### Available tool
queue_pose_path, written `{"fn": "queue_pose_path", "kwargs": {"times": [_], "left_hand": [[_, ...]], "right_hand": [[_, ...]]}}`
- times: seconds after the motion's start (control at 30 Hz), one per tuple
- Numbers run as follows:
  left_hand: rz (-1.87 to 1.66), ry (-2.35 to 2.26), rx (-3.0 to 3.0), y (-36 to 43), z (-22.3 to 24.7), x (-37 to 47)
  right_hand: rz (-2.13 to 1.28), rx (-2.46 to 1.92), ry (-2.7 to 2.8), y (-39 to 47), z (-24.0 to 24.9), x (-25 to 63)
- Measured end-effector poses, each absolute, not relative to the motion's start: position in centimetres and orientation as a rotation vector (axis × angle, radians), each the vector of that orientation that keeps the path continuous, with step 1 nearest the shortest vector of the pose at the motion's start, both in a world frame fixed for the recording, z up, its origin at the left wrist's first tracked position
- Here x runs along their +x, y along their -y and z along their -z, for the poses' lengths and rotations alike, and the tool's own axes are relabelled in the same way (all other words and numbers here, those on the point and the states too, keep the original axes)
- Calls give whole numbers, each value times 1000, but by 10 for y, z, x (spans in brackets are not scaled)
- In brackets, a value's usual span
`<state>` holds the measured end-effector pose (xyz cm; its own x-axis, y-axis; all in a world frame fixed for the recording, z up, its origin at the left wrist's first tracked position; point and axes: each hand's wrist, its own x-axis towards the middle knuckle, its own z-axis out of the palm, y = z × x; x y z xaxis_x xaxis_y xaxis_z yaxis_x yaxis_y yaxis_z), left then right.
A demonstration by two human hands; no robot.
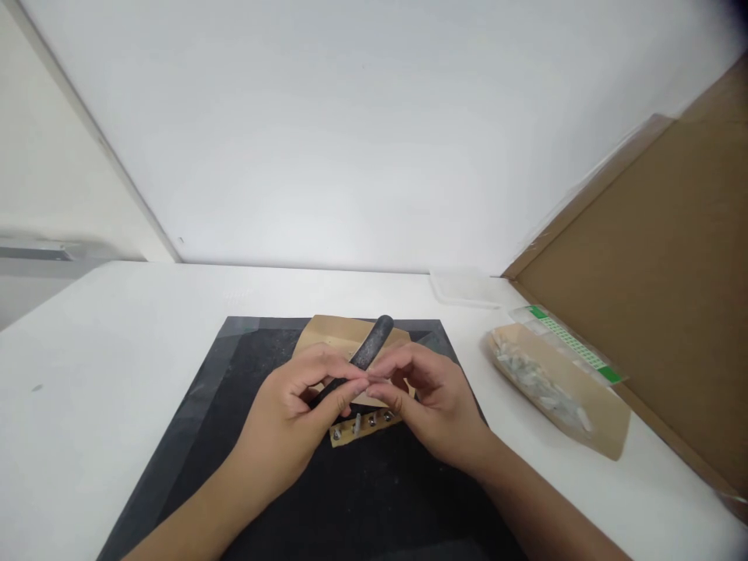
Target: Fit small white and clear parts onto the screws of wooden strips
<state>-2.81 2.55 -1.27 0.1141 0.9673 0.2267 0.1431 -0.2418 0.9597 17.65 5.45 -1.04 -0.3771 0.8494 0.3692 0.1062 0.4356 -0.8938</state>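
Note:
My left hand (pixel 301 401) and my right hand (pixel 429 397) meet over the black mat (pixel 274 499), thumbs and forefingers pinched tip to tip. Whatever lies between the fingertips is too small to make out. A dark, round-ended rod (pixel 374 343) slants behind the left fingers; I cannot tell whether that hand grips it or it rests below. Under the hands is a tan paper tray (pixel 324 331), partly covered. Just nearer to me lies a yellowish strip (pixel 344 438) with several metal-rimmed holes, a small pale piece (pixel 357 423) standing in one of them.
On the right, a tan paper tray (pixel 613 428) holds a heap of small whitish translucent pieces (pixel 538 382). Beside it lies a clear plastic bag with a green print (pixel 576 343). A clear lid-like tray (pixel 467 290) sits by the back wall. A brown cardboard panel (pixel 660 273) bounds the right side.

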Motion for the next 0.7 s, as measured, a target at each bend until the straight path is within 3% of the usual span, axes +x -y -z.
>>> {"fn": "queue_pose_path", "kwargs": {"times": [0.23, 0.7], "left_hand": [[-1290, -1148, 1626, -23, 18, -24], [-1156, -1366, 1698, -24, 24, -30]], "right_hand": [[-1483, -869, 1487, -54, 15, 172], [-844, -869, 1793, -54, 7, 181]]}}
